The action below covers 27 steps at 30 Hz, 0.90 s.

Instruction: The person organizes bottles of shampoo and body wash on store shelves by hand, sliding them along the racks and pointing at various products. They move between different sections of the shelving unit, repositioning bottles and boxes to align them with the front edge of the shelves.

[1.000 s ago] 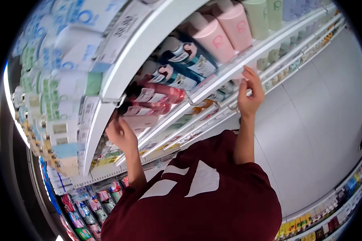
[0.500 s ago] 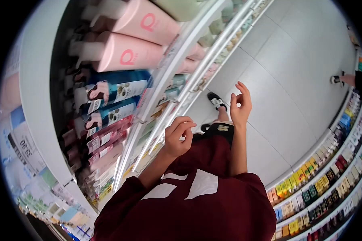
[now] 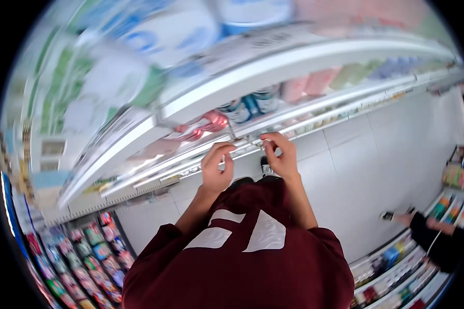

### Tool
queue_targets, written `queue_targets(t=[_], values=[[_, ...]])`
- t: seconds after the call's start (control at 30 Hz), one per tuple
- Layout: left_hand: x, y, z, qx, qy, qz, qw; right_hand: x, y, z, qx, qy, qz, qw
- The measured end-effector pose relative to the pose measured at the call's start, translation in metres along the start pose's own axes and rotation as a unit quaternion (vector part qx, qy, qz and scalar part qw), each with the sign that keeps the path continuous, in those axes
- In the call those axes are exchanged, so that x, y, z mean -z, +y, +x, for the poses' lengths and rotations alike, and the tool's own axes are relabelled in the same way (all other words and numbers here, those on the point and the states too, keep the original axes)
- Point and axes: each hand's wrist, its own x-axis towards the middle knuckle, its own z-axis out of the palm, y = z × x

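Observation:
My left hand (image 3: 216,167) is raised in front of my maroon shirt (image 3: 237,268), its fingers loosely curved and the thumb apart from them, with nothing seen in it. Close by on the right, my right hand (image 3: 282,156) is bent inward the same way, a gap showing between thumb and fingers, also without anything visible in it. Both hands are in front of the lower shelf edge (image 3: 206,154) and appear not to touch it. Beyond them on the shelf are pink bottles (image 3: 211,122) and blue bottles (image 3: 265,100), smeared by motion.
Large white and blue packages (image 3: 175,31) fill the nearer upper shelf. A rack of colourful packets (image 3: 95,252) stands at lower left. Another person in black (image 3: 433,242) is beside shelves at the lower right. Grey tiles cover the floor (image 3: 355,170).
My view has turned left, so the shelf now runs across in front of me. My right hand has come lower and nearer my left. The other person appears lower in view.

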Motion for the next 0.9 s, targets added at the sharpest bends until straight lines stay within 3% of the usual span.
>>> queue_targets(t=[0.07,0.13,0.2,0.23,0.27,0.33,0.63,0.9], values=[[0.028,-0.017,-0.009,-0.027,0.095,0.049,0.994,-0.029,-0.028,0.015,0.059,-0.078,0.024,0.995],[0.055,-0.022,-0.016,0.009,0.141,0.109,0.984,-0.054,-0.048,0.026,0.078,-0.129,0.028,0.988],[0.075,-0.025,-0.017,0.068,0.129,0.222,0.964,-0.071,-0.063,0.033,0.042,-0.195,-0.058,0.978],[0.080,-0.030,-0.018,0.112,0.123,0.208,0.964,-0.079,-0.062,0.039,0.051,-0.208,-0.113,0.970],[0.081,-0.037,-0.020,0.119,0.138,0.210,0.961,-0.085,-0.055,0.042,0.060,-0.223,-0.113,0.966],[0.082,-0.048,-0.022,0.094,0.084,0.301,0.945,-0.093,-0.044,0.049,0.139,-0.199,-0.235,0.941],[0.064,-0.064,-0.017,0.151,0.054,0.250,0.955,-0.104,-0.047,0.061,0.041,-0.253,-0.359,0.897],[0.069,-0.060,-0.019,0.160,0.080,0.221,0.959,-0.102,-0.043,0.059,0.065,-0.257,-0.306,0.914]])
